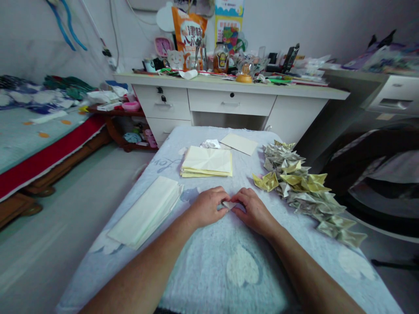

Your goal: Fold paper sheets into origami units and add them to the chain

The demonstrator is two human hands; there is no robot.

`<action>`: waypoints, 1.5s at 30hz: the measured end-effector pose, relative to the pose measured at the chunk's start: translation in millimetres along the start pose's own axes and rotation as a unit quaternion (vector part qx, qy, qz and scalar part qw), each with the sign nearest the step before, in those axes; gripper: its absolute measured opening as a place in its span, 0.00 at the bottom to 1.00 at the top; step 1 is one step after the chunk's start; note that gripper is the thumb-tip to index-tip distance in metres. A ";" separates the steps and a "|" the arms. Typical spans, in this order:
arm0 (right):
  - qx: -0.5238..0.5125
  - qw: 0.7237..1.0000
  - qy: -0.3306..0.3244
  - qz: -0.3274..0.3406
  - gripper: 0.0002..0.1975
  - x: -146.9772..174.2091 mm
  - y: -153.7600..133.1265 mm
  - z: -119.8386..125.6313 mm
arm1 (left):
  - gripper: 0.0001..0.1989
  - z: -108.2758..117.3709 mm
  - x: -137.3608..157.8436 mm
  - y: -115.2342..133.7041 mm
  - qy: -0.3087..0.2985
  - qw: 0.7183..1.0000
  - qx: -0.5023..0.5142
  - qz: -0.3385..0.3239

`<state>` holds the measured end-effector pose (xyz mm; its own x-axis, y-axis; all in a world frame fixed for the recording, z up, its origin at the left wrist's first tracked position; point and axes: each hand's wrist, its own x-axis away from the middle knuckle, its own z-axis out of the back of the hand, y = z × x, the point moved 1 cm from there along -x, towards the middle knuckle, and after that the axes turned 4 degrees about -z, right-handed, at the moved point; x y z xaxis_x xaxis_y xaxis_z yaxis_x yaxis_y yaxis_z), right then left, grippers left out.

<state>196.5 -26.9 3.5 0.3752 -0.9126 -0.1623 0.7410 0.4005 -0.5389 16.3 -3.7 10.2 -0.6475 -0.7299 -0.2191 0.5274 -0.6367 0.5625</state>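
Between both hands, over the middle of the cloth-covered table (pixel 209 266), is a small piece of folded paper (pixel 228 204). My left hand (pixel 209 206) pinches its left side with thumb and fingers. On the other side, the closed fingers of my right hand (pixel 250 208) grip it too, hiding much of it. A stack of cream paper sheets (pixel 207 160) with creases lies beyond my hands. To the left rests a pile of long folded paper strips (pixel 147 211). Rows of folded paper pieces (pixel 304 192), silvery and gold, stand at the right, a gold one (pixel 266 181) nearest my right hand.
A flat cream card (pixel 238 144) and a crumpled white tissue (pixel 211 144) lie at the table's far end. Behind stands a white desk (pixel 232 102) crowded with jars and packets. A bed (pixel 49 139) is at the left, a front-loading washing machine (pixel 389 109) at the right.
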 end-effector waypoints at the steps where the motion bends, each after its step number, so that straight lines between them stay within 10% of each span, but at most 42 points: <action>1: 0.002 1.000 0.002 0.001 0.09 0.2 0.7 -0.8 | 0.08 0.6 0.3 0.2 -0.002 1.000 -0.007 -0.003; 28: 0.112 0.992 0.020 0.062 0.09 1.8 -11.9 -5.2 | 0.08 -3.5 -1.0 -5.2 -0.027 0.995 -0.090 -0.026; 45: 0.085 0.994 0.031 -0.060 0.07 -8.4 -6.0 -11.6 | 0.08 -4.0 -2.6 -4.7 0.017 0.998 -0.065 0.014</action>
<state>182.4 -22.7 -1.5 0.2468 -0.9561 -0.1582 0.8642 0.2910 -0.4105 17.8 0.3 4.9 -0.6139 -0.7546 -0.2320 0.6136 -0.6410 0.4612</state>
